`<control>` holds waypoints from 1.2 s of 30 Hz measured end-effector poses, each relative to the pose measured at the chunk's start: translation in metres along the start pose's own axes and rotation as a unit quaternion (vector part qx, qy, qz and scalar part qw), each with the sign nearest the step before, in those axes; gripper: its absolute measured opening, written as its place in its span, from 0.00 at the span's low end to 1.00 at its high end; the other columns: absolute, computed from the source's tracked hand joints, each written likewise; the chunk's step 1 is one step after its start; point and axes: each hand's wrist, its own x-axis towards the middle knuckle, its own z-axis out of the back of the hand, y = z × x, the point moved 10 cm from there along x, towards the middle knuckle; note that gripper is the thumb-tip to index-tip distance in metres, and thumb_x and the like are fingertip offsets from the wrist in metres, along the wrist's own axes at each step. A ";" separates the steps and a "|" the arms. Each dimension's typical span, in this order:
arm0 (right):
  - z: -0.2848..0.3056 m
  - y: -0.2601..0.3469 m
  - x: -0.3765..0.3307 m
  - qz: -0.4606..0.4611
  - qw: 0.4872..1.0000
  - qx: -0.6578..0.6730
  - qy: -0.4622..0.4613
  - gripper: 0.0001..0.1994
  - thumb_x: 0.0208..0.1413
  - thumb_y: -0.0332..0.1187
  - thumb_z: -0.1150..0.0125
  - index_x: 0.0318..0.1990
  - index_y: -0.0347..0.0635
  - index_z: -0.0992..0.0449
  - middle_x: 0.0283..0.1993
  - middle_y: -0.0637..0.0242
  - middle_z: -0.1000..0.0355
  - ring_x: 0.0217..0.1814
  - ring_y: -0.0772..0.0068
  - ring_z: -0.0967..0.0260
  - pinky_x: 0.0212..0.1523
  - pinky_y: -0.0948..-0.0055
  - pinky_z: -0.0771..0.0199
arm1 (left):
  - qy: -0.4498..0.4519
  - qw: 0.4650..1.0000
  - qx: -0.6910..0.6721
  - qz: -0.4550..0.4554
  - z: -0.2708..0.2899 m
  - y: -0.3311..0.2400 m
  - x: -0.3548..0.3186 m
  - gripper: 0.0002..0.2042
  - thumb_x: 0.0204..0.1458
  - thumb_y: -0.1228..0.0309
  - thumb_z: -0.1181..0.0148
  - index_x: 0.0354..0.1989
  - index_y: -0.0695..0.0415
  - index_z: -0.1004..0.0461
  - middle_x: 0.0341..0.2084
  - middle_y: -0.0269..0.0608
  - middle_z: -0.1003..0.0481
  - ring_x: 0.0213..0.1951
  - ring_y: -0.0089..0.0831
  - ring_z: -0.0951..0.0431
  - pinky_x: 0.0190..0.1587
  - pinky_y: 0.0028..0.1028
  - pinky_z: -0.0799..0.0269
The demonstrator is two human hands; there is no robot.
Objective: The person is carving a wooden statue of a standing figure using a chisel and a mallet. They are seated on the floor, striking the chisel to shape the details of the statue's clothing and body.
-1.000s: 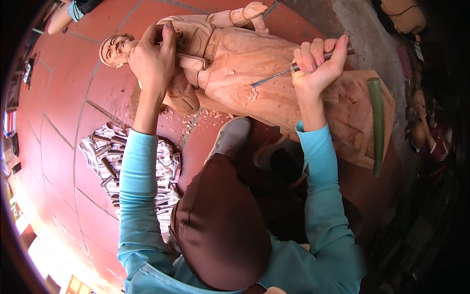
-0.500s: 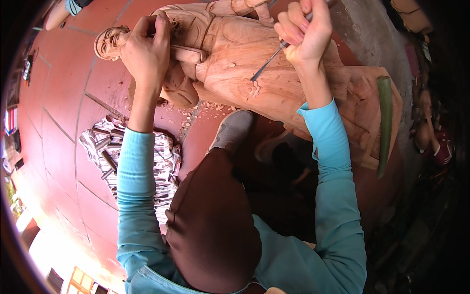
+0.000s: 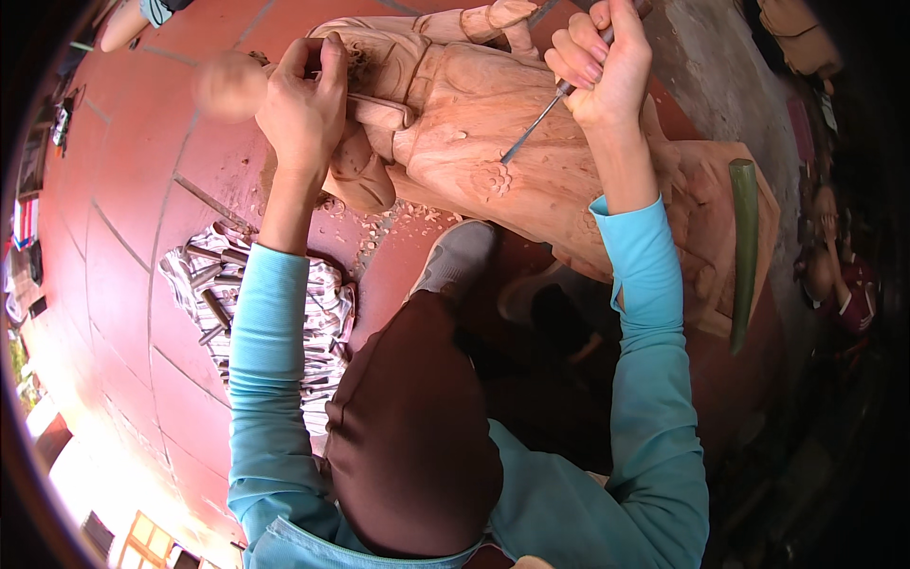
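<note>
A carved wooden figure (image 3: 445, 104) lies on its side across the far part of the view. My right hand (image 3: 611, 71) is closed around the handle of a carving chisel (image 3: 536, 128), its thin steel shaft slanting down to the left. The chisel's tip meets the robe at the edge of a small flower relief (image 3: 497, 180). Over the figure's upper end, my left hand (image 3: 301, 109) has its fingers curled and pinched together; what is in them, if anything, is hidden. A rounded wooden bar (image 3: 381, 112) shows just right of that hand, and the carved head (image 3: 227, 87) left of it is blurred.
Several dark-handled tools (image 3: 216, 308) lie on a striped cloth (image 3: 327, 313) on the red tiled floor (image 3: 123, 284). Wood chips (image 3: 417, 211) litter the floor beside my shoe (image 3: 458, 254). A long green object (image 3: 743, 256) rests on the figure's base. Another person (image 3: 839, 284) is at far right.
Figure and hands sit slightly farther right in the view. The chisel tip has shifted a little to the right relative to the flower relief. The carved head has become blurred.
</note>
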 end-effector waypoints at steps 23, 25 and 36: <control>0.042 0.029 -0.053 0.161 0.985 0.016 -0.068 0.22 0.64 0.51 0.56 0.19 0.53 0.43 0.10 0.78 0.54 0.09 0.83 0.63 0.12 0.80 0.62 | -0.003 0.999 -0.034 -0.010 0.002 -0.004 0.000 0.16 0.53 0.56 0.43 0.29 0.58 0.22 0.19 0.45 0.23 0.24 0.40 0.21 0.31 0.33 0.28; 0.041 0.031 -0.054 0.169 0.984 0.015 -0.062 0.22 0.64 0.51 0.56 0.19 0.53 0.43 0.10 0.77 0.54 0.09 0.83 0.63 0.12 0.80 0.61 | -0.003 0.999 -0.035 -0.012 0.002 -0.004 0.000 0.15 0.53 0.57 0.43 0.29 0.58 0.22 0.19 0.45 0.23 0.23 0.40 0.21 0.30 0.32 0.28; 0.048 0.032 -0.058 0.179 0.981 0.029 -0.066 0.21 0.64 0.52 0.57 0.20 0.53 0.41 0.10 0.78 0.54 0.09 0.83 0.62 0.12 0.80 0.61 | -0.002 0.999 -0.033 -0.012 0.001 -0.002 0.000 0.15 0.53 0.56 0.43 0.29 0.57 0.22 0.19 0.44 0.23 0.22 0.39 0.22 0.30 0.33 0.28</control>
